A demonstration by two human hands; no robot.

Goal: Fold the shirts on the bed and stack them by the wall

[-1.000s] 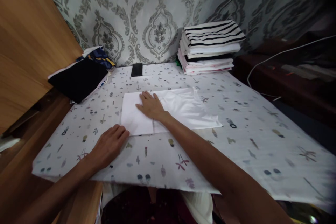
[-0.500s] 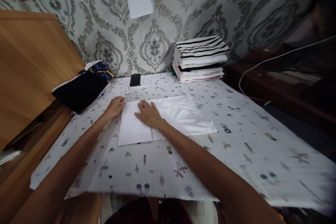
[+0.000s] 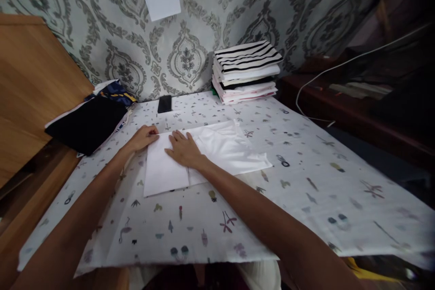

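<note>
A white garment point(image 3: 222, 149), partly folded, lies flat on the patterned tablecloth point(image 3: 190, 229). Its left part is a smooth folded panel, while the right part is rumpled and reaches out to a pointed corner. At the panel's far left corner, my left hand point(image 3: 144, 137) has its fingers curled in a pinch on the cloth edge. My right hand point(image 3: 183, 148) rests palm down on the panel with its fingers spread, pressing on the fabric.
A stack of folded clothes point(image 3: 246, 72), striped on top, stands against the wall. A black phone point(image 3: 165, 104) lies near the back edge. Dark folded clothes point(image 3: 90, 120) sit at the left by a wooden panel point(image 3: 41, 59). A white cable point(image 3: 326, 70) hangs at the right.
My left fingers have closed on the corner of the white garment. My right hand stays flat on it. The whole view has shifted, so things appear farther left.
</note>
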